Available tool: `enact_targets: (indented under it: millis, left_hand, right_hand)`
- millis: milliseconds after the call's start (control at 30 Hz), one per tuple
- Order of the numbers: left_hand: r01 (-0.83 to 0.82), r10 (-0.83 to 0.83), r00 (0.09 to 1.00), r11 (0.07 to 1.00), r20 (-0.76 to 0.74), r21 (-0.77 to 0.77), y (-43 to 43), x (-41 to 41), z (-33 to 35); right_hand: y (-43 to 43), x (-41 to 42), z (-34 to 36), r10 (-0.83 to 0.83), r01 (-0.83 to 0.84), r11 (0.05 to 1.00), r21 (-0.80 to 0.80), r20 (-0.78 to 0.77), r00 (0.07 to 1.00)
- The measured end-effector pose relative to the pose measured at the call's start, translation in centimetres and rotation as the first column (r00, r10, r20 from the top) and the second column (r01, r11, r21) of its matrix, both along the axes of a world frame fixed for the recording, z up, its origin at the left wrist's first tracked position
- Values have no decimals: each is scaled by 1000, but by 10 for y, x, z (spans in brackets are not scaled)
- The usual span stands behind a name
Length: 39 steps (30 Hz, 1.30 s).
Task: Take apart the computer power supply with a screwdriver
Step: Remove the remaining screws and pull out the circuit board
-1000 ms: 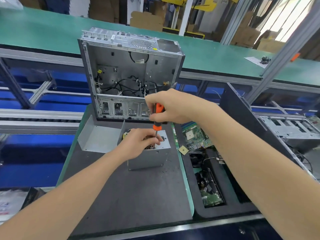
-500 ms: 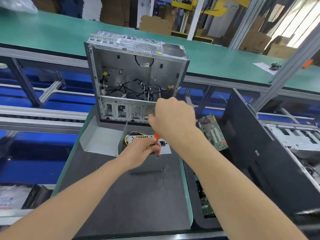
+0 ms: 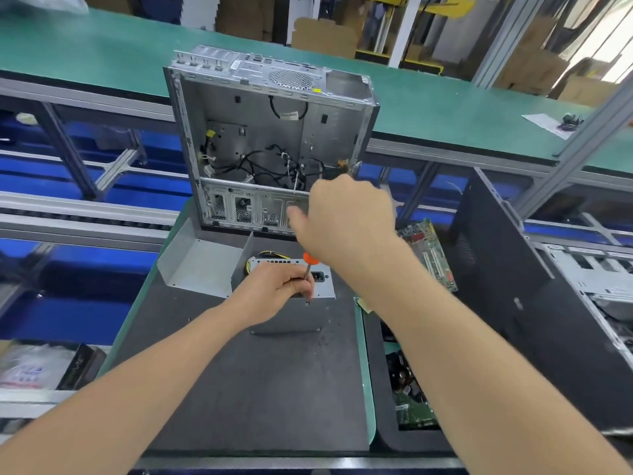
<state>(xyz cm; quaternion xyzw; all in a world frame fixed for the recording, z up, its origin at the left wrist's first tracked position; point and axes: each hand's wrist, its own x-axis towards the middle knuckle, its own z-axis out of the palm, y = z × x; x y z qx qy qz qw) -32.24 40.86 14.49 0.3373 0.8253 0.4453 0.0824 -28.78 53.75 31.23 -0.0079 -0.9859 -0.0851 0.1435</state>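
Note:
The grey metal power supply stands on the dark mat in front of me, with yellow wires showing at its top left. My left hand lies over its top front, fingers curled around the screwdriver's metal shaft. The screwdriver has an orange handle and stands upright, tip down at the unit's front edge. My right hand grips the handle from above and hides most of it. The screw under the tip is hidden.
An open, emptied computer case stands upright just behind the power supply. A bent grey metal cover lies to the left. A green circuit board and a black tray of parts sit to the right, beside a black side panel.
My right hand has rolled over the orange handle, which showed plainly a second ago and is now mostly covered. My left hand stays on the shaft. My view has shifted towards the bench.

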Motion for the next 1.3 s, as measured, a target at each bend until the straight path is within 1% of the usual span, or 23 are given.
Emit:
enact_targets:
  millis: [67, 133, 200, 267, 300, 367, 433, 467, 533, 567, 600, 667, 733, 800, 867, 933, 1000, 1033, 1100, 1133, 1167, 1233, 1300]
  left_hand:
    - [7, -7, 1000, 1000, 13, -1, -1, 1, 1]
    - [12, -12, 999, 1000, 29, -7, -2, 1, 3]
    - [12, -12, 999, 1000, 41, -6, -3, 2, 3]
    - [5, -5, 1000, 1000, 26, -13, -2, 3, 4]
    - [-2, 2, 1000, 1000, 19, -19, -1, 4, 4]
    - [-15, 15, 1000, 1000, 21, -28, -1, 3, 4]
    - [-23, 24, 999, 1000, 40, -20, -1, 3, 3]
    - [-28, 29, 998, 1000, 50, -14, 0, 3, 2]
    - [-37, 37, 998, 999, 56, -8, 1, 3, 2]
    - [-39, 39, 998, 999, 56, -7, 2, 2, 2]
    - [-38, 38, 998, 999, 57, -7, 2, 2, 2]
    - [-32, 33, 998, 999, 60, -15, 1, 1, 3]
    - [-17, 18, 997, 1000, 80, -15, -1, 2, 4]
    - [-14, 14, 994, 1000, 109, -2, -2, 2, 4]
    - [-32, 31, 994, 999, 102, 4, -1, 2, 5]
    - [-41, 40, 996, 999, 77, 5, 0, 2, 5]
    - [-49, 50, 997, 999, 64, -3, 1, 2, 4]
    - [-53, 54, 997, 999, 60, -4, 0, 2, 3]
    - [-61, 61, 997, 998, 51, -2, 0, 3, 2]
    - [-65, 65, 997, 998, 51, 3, 1, 3, 2]
    - [-67, 67, 996, 998, 54, 8, 1, 4, 2]
    - [-66, 65, 996, 998, 59, 13, 1, 4, 3]
    - [-59, 58, 995, 998, 78, 14, 0, 5, 4]
  right_hand:
    - [-1, -4, -7, 53, -53, 999, -6, 31, 998]
    - [12, -11, 0, 271, -263, 961, -80, 120, 955]
    - [28, -17, 20, 503, -439, 861, -256, 310, 807]
    - [39, -21, 34, 610, -528, 792, -306, 442, 658]
    - [42, -24, 37, 623, -549, 779, -303, 479, 618]
    - [43, -26, 39, 622, -553, 777, -301, 501, 602]
    - [41, -21, 36, 612, -552, 786, -279, 475, 632]
    - [39, -19, 34, 570, -524, 819, -233, 440, 694]
    - [31, -12, 23, 354, -348, 935, -68, 259, 899]
    - [23, -8, 17, 197, -201, 980, 7, 151, 969]
    - [13, -5, 10, 76, -78, 997, 27, 69, 995]
    - [2, -5, -6, 11, -10, 999, -30, 12, 1000]
    - [8, -14, -8, 120, -116, 990, -76, 39, 992]
    - [23, -20, 7, 396, -358, 911, -202, 197, 897]
    - [35, -25, 23, 607, -511, 790, -338, 320, 728]
    - [42, -29, 28, 659, -549, 751, -367, 371, 654]
    - [41, -29, 26, 658, -559, 752, -350, 350, 667]
    - [39, -26, 23, 642, -559, 765, -321, 307, 702]
    - [30, -22, 11, 487, -460, 866, -196, 126, 864]
    - [24, -20, 7, 331, -327, 938, -117, 17, 944]
    - [17, -18, 5, 164, -169, 983, -70, -67, 984]
    - [3, -16, 0, -17, 12, 998, -59, -73, 997]
    - [1, -20, -4, -8, 9, 996, -87, 19, 1000]
